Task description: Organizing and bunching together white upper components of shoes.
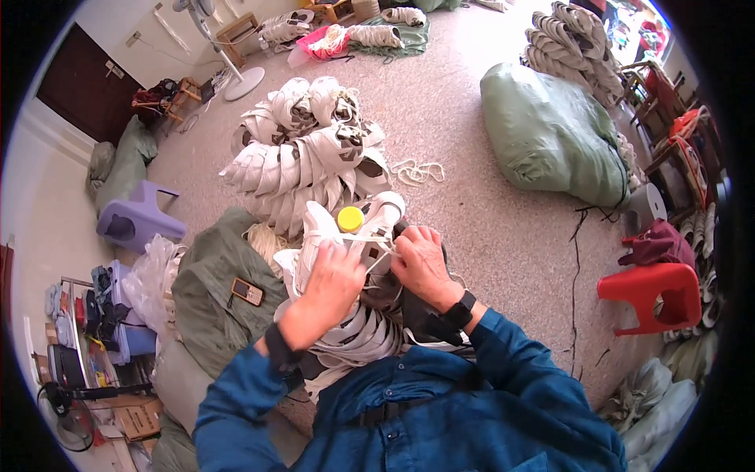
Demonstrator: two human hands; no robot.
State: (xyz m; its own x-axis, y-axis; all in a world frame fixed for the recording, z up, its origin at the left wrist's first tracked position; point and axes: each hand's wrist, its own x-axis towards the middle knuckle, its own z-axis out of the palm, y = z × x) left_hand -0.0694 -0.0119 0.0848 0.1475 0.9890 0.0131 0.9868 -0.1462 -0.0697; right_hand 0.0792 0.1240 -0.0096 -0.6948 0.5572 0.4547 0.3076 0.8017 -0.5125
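A white shoelace [363, 238] crosses a white shoe upper [387, 211] in front of my lap. My right hand [426, 266] is closed, its fingertips pinching the lace at the upper's right side. My left hand [324, 289] is by the upper's left side with the fingers curled but smeared by motion, so its grip is unclear. Between the upper's parts shows a round yellow lid [351, 219]. Below my hands lies a stack of nested white uppers [363, 337]. Both wrists wear dark bands.
Ahead lie heaped shoe uppers [291, 157] and loose laces [418, 172]. A green sack [546, 134] and a red stool [651, 295] stand right. On the left are a purple stool [141, 216] and a green cloth [216, 271] bearing a phone [247, 291].
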